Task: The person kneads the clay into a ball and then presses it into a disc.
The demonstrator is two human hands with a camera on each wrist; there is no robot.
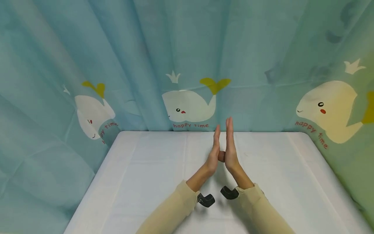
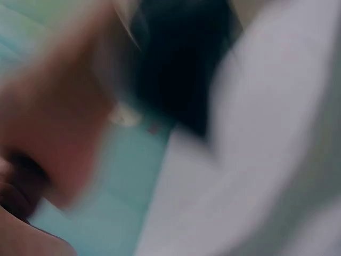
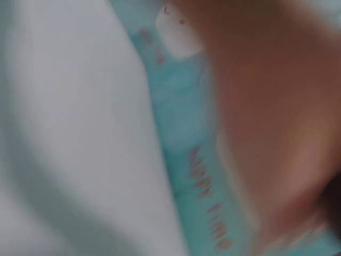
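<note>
In the head view my left hand (image 1: pixel 214 152) and right hand (image 1: pixel 230 149) stand upright, palms facing, over the far half of the white table. Their fingers are straight and point toward the curtain, with a narrow gap between them. A small brown roundish object (image 1: pixel 221 156) sits between the two palms near their heels; I cannot tell its kind. The left wrist view is blurred: the left hand (image 2: pixel 58 122) fills the upper left, beside a dark brown shape. The blurred right hand (image 3: pixel 277 117) covers the right of the right wrist view.
The white table (image 1: pixel 152 169) has its far edge against a blue-green curtain (image 1: pixel 187 42) printed with whales and "happy time". Black devices (image 1: pixel 206 200) are worn at both wrists, below beige sleeves (image 1: pixel 172 208). The curtain also runs along both sides.
</note>
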